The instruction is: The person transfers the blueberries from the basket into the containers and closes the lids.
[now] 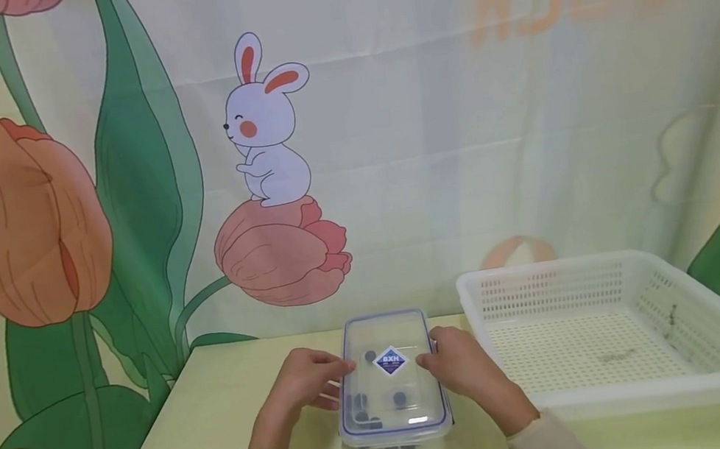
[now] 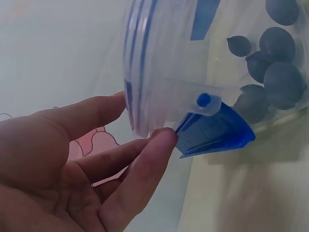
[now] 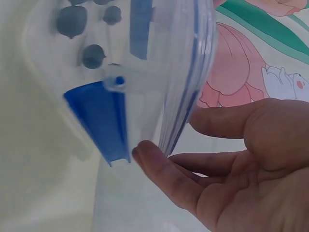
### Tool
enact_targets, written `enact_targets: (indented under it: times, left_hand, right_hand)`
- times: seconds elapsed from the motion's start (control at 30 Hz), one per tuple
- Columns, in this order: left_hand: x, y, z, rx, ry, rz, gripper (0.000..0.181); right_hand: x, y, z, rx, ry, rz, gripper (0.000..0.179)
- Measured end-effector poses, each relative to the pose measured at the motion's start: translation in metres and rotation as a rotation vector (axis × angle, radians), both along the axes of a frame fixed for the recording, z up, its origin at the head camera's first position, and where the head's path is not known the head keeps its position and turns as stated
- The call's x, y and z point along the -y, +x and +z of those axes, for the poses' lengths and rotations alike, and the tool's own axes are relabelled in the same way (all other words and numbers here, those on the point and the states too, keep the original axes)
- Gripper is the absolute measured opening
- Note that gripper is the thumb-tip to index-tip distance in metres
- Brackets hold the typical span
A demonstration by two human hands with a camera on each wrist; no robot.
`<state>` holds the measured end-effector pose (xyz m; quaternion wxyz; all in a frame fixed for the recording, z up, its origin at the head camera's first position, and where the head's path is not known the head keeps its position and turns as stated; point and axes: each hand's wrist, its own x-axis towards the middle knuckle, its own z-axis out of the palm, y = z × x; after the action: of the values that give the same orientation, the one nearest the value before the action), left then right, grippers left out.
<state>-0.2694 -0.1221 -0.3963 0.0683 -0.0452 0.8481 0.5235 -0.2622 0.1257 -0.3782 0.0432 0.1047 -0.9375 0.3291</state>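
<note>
A clear plastic food container (image 1: 386,392) with a blue-edged lid (image 1: 400,323) and a diamond label (image 1: 391,361) is on the pale table between both hands. Small dark round pieces (image 2: 277,43), perhaps blueberries, show through its walls. My left hand (image 1: 307,380) holds the left rim, thumb on the lid's edge and fingers below it. A blue side latch (image 2: 212,130) hangs swung outward beside those fingertips. On the right rim, my right hand (image 1: 458,361) pinches with thumb above and fingers beneath. Another blue latch (image 3: 99,121) stands swung out there too.
A white perforated plastic basket (image 1: 593,401) sits on the table (image 1: 189,422) to the right, close to my right hand. Behind the table hangs a printed cloth (image 1: 394,176) with tulips and a white rabbit.
</note>
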Motion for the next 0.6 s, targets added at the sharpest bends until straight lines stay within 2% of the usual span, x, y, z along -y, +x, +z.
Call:
enact_targets:
  times: [0.23, 0.4, 0.6]
  left_hand:
    - [0.005, -0.003, -0.002, 0.011, -0.015, 0.052, 0.037]
    - [0.009, -0.006, -0.006, 0.015, -0.023, 0.069, 0.040]
    - [0.017, -0.009, -0.013, 0.010, 0.008, 0.046, 0.042]
  right_hand:
    - [0.004, -0.003, -0.010, 0.023, -0.077, -0.001, 0.021]
    - [0.007, -0.008, -0.019, 0.032, -0.127, -0.007, 0.037]
    - [0.009, -0.011, -0.026, 0.065, -0.203, -0.037, 0.050]
